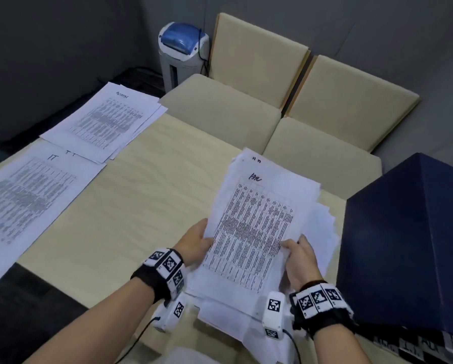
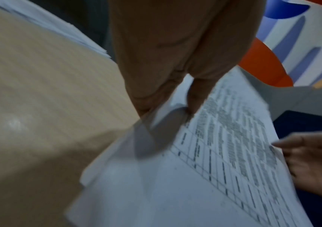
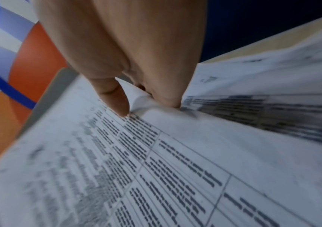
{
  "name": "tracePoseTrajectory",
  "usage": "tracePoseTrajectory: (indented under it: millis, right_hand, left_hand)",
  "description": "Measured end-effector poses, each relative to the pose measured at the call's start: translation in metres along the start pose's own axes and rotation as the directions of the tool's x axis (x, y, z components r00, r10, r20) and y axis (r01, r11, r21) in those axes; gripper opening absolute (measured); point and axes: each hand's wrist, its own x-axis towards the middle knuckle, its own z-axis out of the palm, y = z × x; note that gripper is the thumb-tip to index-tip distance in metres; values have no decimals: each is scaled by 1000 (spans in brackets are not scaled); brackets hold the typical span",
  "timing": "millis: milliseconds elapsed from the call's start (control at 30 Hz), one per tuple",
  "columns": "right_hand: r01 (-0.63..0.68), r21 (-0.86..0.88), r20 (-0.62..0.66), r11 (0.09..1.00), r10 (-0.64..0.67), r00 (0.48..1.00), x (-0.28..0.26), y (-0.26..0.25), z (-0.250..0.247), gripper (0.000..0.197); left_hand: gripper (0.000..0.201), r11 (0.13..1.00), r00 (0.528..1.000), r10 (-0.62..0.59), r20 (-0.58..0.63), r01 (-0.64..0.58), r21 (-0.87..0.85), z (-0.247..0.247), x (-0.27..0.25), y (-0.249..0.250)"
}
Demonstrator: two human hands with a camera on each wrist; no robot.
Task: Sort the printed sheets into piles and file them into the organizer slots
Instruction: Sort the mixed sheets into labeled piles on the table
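A: What are the hands doing?

B: The left hand (image 1: 193, 241) pinches the left edge of the top printed sheet (image 1: 251, 227), thumb on top and fingers (image 2: 146, 106) curled beneath. The right hand (image 1: 300, 261) grasps the sheet's right edge the same way, its fingers (image 3: 117, 101) pressing the paper into a small curl.

A: And where is that sheet?

B: Raised a little over the loose stack (image 1: 317, 232) at the near right of the bench (image 1: 141, 195). Two sorted piles lie on the left: a near pile (image 1: 28, 195) and a far pile (image 1: 107, 119), the latter hanging past the bench's far edge.

A: Anything hard to read?

B: The tables of text are blurred, and the handwritten headings are too small to tell. The near pile is cut off at the left border.

A: Textures?

B: The paper is thin, white, with ragged stack edges; the bench is pale wood grain. A dark blue box (image 1: 409, 232) with matte sloping faces sits on the right.
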Motion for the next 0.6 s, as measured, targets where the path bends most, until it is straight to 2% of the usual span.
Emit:
tracePoseTrajectory:
  millis: [67, 167, 300, 367, 433, 533, 600]
  right_hand:
    - [3, -46, 59, 999, 0, 998, 2, -2, 15, 25]
    - [31, -182, 69, 983, -19, 997, 3, 3, 28, 36]
    - [-27, -349, 81, 937, 59, 995, 5, 22, 31, 37]
    - [-32, -407, 57, 913, 60, 997, 8, 31, 30, 28]
    - [-8, -465, 32, 885, 26, 999, 10, 37, 31, 19]
    - [-36, -485, -24, 874, 28, 999, 11, 34, 38, 14]
    - [-65, -484, -59, 873, 41, 997, 11, 28, 43, 14]
  left_hand:
    - [38, 999, 991, -18, -130, 23, 34, -20, 5, 5]
    - [41, 998, 955, -31, -296, 43, 35, -69, 15, 6]
    - [35, 987, 874, -124, -469, 159, 35, -160, 31, -7]
    - [29, 959, 829, -106, -550, 232, 165, -206, 40, -12]
    - [32, 903, 819, -101, -566, 314, 294, -237, 48, -12]
    - [42, 844, 820, -147, -553, 396, 362, -254, 63, -8]
    - [43, 772, 776, -68, -627, 439, 459, -250, 70, -4]
